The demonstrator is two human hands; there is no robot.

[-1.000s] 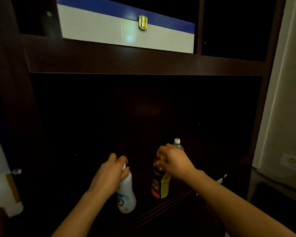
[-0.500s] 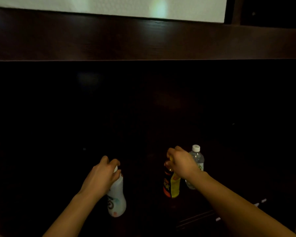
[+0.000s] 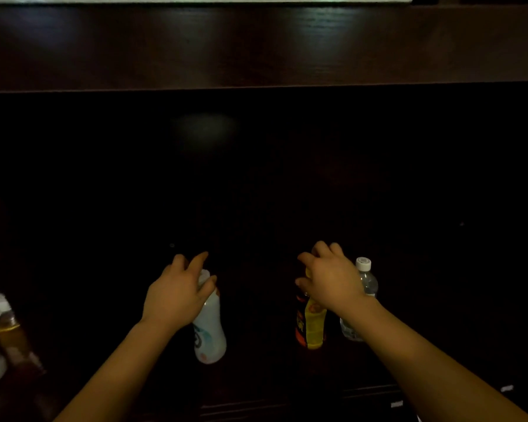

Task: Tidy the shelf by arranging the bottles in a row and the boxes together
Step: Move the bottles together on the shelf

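Head view, fingers first: on my feed the left fingers (image 3: 199, 261) are slightly spread, forefinger lifted, with the thumb curled against the cap end of a white, waisted plastic bottle with pale printing (image 3: 210, 330). The left hand (image 3: 177, 295) holds that bottle by its top, and it stands upright.

The right fingers (image 3: 320, 250) are bunched and curled down over the top of an orange-and-yellow labelled plastic bottle (image 3: 310, 327), so the right hand (image 3: 333, 281) hides its cap. I cannot tell how tight that grip is.

Just right of it, partly behind the wrist, stands a clear plastic water bottle with a white cap (image 3: 367, 281).

All three sit inside the dark wooden shelf unit (image 3: 256, 47), the white bottle apart from the other two. An amber bottle (image 3: 11, 338) shows at the far left edge.
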